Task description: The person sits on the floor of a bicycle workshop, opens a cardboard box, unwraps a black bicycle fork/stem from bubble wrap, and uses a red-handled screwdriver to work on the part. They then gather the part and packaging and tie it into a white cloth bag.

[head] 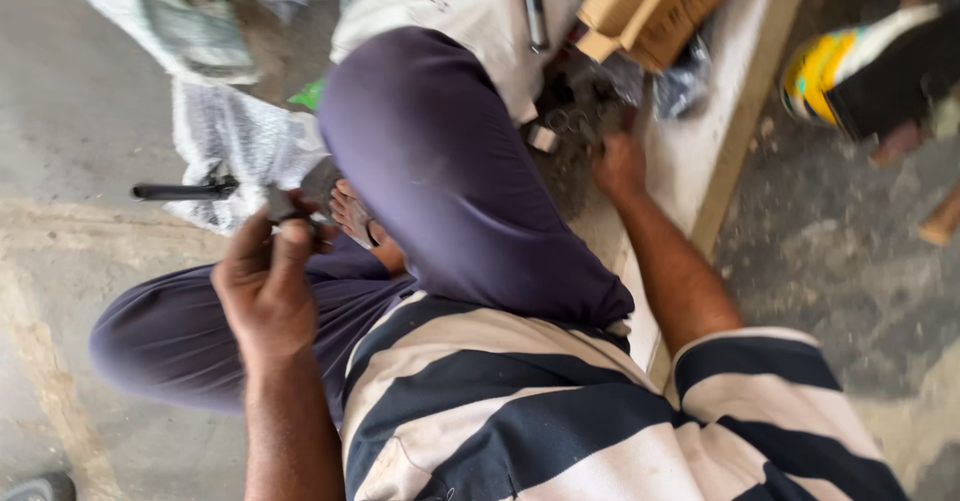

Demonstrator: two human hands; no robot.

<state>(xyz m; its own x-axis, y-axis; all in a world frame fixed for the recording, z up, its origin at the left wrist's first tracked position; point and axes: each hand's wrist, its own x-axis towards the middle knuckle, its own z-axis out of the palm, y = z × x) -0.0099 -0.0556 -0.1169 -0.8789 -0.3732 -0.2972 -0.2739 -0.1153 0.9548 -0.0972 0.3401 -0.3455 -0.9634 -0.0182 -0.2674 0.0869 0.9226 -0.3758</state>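
I sit on the floor with my legs crossed, in purple trousers and a striped shirt. My left hand (265, 281) is raised in front of my knee and shut on a small dark metal part (285, 206). My right hand (620, 166) reaches forward into a pile of small dark metal pieces and rings (575, 121) lying on a pale board (700, 151). Whether its fingers hold anything is hidden by blur.
A dark rod-like tool (185, 191) lies on a white woven sack (235, 146) to the left. A cardboard box (660, 1) sits at the top, a white bag (450, 1) beside it. A yellow and black object (860, 71) lies at the right on the concrete floor.
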